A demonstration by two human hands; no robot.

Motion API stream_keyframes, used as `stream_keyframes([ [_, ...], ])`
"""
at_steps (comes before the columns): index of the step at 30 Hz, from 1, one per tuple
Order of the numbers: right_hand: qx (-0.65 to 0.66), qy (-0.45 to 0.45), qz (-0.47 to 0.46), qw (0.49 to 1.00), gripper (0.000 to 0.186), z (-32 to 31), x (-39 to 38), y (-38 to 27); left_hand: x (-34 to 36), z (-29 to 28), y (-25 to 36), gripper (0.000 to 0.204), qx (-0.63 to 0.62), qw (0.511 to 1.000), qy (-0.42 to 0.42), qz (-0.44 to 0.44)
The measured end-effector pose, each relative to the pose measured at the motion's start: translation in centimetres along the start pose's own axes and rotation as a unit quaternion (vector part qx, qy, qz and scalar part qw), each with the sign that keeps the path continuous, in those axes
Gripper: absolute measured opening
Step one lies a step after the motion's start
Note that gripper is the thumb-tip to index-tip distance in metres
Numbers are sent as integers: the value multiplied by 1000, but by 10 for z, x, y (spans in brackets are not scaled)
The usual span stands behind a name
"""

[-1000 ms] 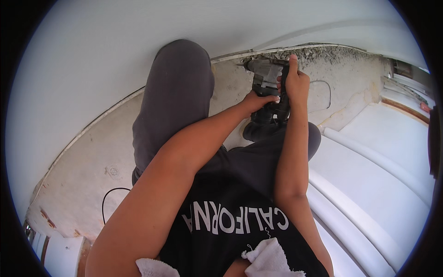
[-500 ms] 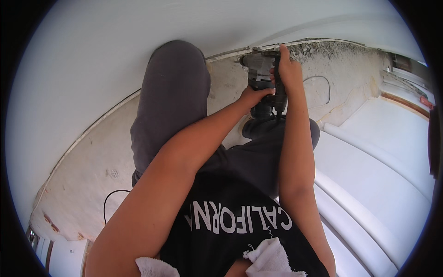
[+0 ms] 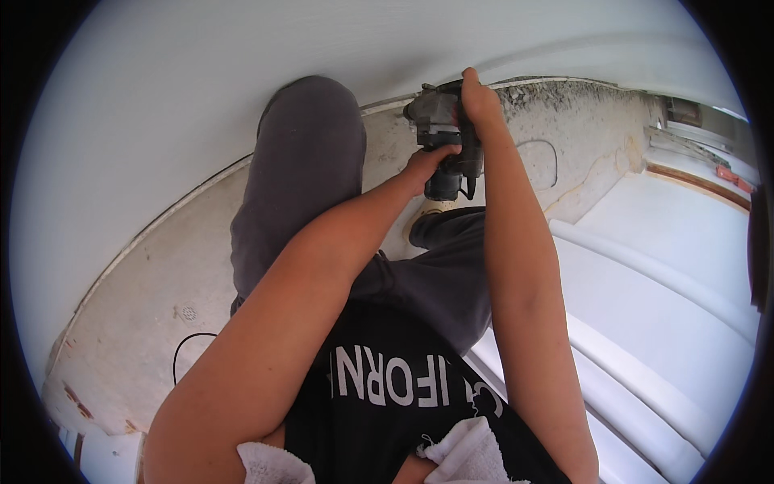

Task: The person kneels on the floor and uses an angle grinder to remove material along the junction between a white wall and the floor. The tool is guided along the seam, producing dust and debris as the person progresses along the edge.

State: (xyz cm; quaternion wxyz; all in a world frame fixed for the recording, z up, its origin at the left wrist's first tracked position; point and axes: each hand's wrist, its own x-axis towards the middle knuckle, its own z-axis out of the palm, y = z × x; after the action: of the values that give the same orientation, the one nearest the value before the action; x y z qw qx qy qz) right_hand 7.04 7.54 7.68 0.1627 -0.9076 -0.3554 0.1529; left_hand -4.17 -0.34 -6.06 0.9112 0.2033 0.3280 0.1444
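A grey and black hammer drill (image 3: pixel 439 113) is held low against the foot of the white wall; its bit is hard to make out. My right hand (image 3: pixel 482 105) is closed on the handle along its right side, thumb up near the top. Lower down, my left hand (image 3: pixel 427 169) grips the drill's body, with the thumb across it. Both my forearms reach up from the lower edge over my grey-trousered legs. A patch of broken, crumbled material (image 3: pixel 548 95) lies along the wall's base just right of the drill.
The white wall (image 3: pixel 177 97) curves across the top. Worn concrete floor (image 3: pixel 161 266) holds a small drain (image 3: pixel 190 312) and a black cable (image 3: pixel 185 343). My left knee (image 3: pixel 306 121) is beside the wall; white ledges (image 3: pixel 637 323) run at right. A red-handled tool (image 3: pixel 730 177) lies far right.
The drill and both my hands have moved left and up toward the wall. My right leg has shifted, and more of a tan shoe shows below the drill.
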Motion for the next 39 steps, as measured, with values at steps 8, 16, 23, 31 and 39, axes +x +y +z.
stream_keyframes([
  [8, -16, -176, 64, 982, 73, -8, -4, -19, 3, 2, 1, 62, -9, 1000, 27, 0],
  [16, -57, -129, -5, 990, 71, 3, -1, -29, 12, 6, -8, 65, -85, 995, 36, 28],
  [23, -82, -172, 6, 982, 77, -1, 1, -35, 21, 1, -11, 64, -100, 994, 45, 31],
  [31, 5, -145, 74, 987, 71, 13, 15, -5, 14, -3, -4, 62, -35, 998, 58, 16],
  [39, 113, -96, 117, 982, 63, 3, 15, 25, 13, 0, -3, 64, 75, 996, 36, -13],
])
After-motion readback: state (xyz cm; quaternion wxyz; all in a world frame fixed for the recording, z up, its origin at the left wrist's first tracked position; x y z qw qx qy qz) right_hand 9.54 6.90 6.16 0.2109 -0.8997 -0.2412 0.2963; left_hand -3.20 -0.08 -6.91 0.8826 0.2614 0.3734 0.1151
